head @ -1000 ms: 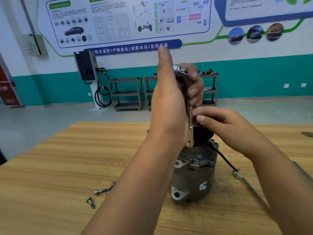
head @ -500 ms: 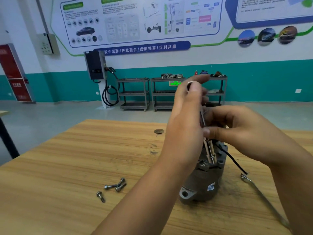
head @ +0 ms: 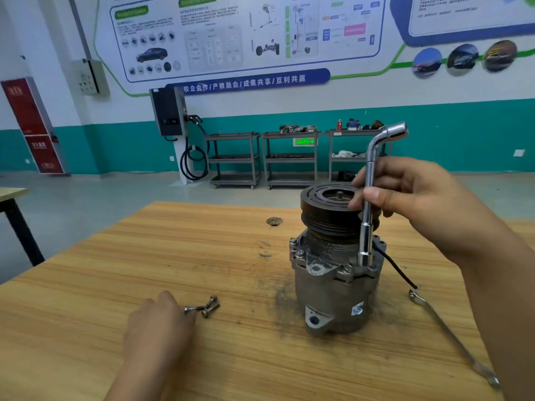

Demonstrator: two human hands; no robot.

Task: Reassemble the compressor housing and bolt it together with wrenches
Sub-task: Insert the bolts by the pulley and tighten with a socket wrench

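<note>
Wooden table (head: 115, 285), seen from the head camera, bearing the compressor (head: 333, 287). The compressor stands upright right of the table's centre, its dark grooved pulley (head: 325, 209) uppermost and its grey cast housing resting on the tabletop. A dark smudge marks the wood round its base. Two bolt heads show on the left edge of the housing flange.

Right hand (head: 411, 198): thumb and fingers pinch the shaft of a chromed L-wrench (head: 367, 215), held nearly upright just beside the pulley. The wrench's lower socket end meets the flange on the housing's right side; what it seats on is hidden. Its bent upper end points up and to the right.

Left hand (head: 156, 322): blurred, low over the table to the left of the compressor. Its fingers are stretched out and relaxed, and their tips meet the near end of one of the loose bolts (head: 204, 306). These bolts lie in a small cluster on the wood, well apart from the compressor.

A black cable (head: 396, 270) runs from the housing's right side down to the table. Its end lies near the head of a flat spanner (head: 451, 340), which lies on the table, running toward the right near corner.

Background: grey shelf carts (head: 234, 157) and a wall charger (head: 168, 111) against a teal-and-white wall.
</note>
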